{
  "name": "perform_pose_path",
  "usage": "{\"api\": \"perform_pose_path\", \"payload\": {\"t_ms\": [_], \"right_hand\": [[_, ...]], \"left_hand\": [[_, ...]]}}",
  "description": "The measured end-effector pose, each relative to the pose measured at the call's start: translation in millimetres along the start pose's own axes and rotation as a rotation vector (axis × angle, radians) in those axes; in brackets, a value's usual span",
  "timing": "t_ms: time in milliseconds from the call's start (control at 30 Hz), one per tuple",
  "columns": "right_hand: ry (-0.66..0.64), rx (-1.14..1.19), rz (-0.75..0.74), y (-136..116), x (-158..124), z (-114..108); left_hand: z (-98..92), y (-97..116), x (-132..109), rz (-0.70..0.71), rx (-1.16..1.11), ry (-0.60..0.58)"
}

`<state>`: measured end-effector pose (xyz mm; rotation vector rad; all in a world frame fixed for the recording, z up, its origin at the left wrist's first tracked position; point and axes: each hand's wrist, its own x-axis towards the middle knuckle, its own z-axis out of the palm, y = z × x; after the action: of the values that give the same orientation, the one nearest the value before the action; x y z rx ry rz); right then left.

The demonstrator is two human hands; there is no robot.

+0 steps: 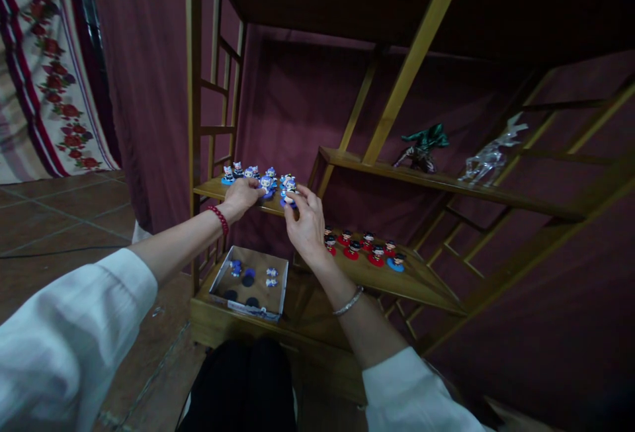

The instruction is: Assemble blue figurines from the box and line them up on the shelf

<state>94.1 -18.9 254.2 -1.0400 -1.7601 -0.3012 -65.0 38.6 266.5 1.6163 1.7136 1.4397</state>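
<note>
My left hand, with a red bead bracelet, reaches to the upper left shelf. Its fingertips close on a small purple and white figurine on a purple base. Close on the right, my right hand pinches another purple and white figurine at the shelf's front edge. Several similar small figurines stand behind and to the left of my left hand, some on blue bases. Below, an open cardboard box holds a few purple figurines and black round bases.
On the lower right shelf stand several dark-haired figurines on red bases and one on a blue base. A green and dark statue and a clear deer-like ornament occupy the upper right shelf. Wooden posts divide the rack.
</note>
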Motion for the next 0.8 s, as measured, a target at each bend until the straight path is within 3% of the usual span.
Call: {"api": "perform_pose_path", "payload": {"t_ms": [233, 800], "right_hand": [[-0.084, -0.009, 0.05, 1.5, -5.9, 1.9], [-0.225, -0.109, 0.118, -0.5, -0.7, 5.9]], "left_hand": [[-2.1, 1.4, 1.7, 0.022, 0.296, -0.015], [-0.9, 8.3, -1.4, 0.015, 0.377, -0.028]]}}
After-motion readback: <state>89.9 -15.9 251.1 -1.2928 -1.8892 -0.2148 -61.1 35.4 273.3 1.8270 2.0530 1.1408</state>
